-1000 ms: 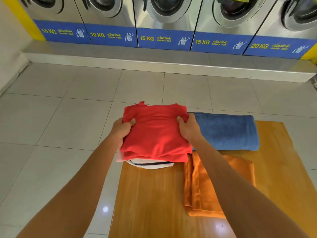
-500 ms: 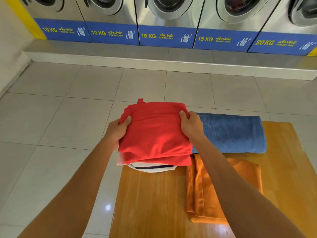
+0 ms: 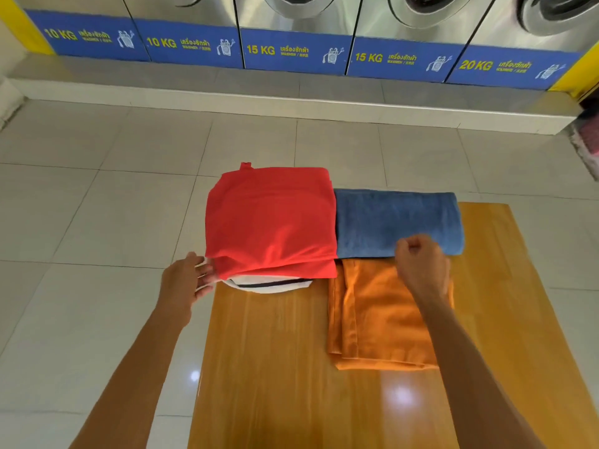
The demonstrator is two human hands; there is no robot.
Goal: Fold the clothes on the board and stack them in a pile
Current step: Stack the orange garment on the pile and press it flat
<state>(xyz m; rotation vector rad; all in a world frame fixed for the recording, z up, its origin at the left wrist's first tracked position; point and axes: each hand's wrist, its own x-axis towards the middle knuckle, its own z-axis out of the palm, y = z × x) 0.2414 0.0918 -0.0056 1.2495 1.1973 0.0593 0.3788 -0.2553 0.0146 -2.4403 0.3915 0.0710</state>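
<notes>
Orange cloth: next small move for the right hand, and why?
Probably close the right hand on the folded orange cloth to lift it. The red garment already tops the pile, the left hand is at the pile's edge, and the right fist hovers above the orange cloth's far edge.

A folded red garment [image 3: 270, 218] is seen topping a pile at the far left corner of the wooden board [image 3: 275, 367], with a white piece with a dark stripe [image 3: 269, 284] showing beneath it. At its 3 o'clock a folded blue towel [image 3: 397, 222] is laid, touching it. A folded orange cloth [image 3: 379, 319] lies at the towel's 6 o'clock. The left hand [image 3: 183, 281] is held flat at the pile's 8 o'clock — fingertips apparently touching the lower layers. The right hand [image 3: 421, 265] is curled loosely over the towel–cloth seam, nothing visibly gripped.
</notes>
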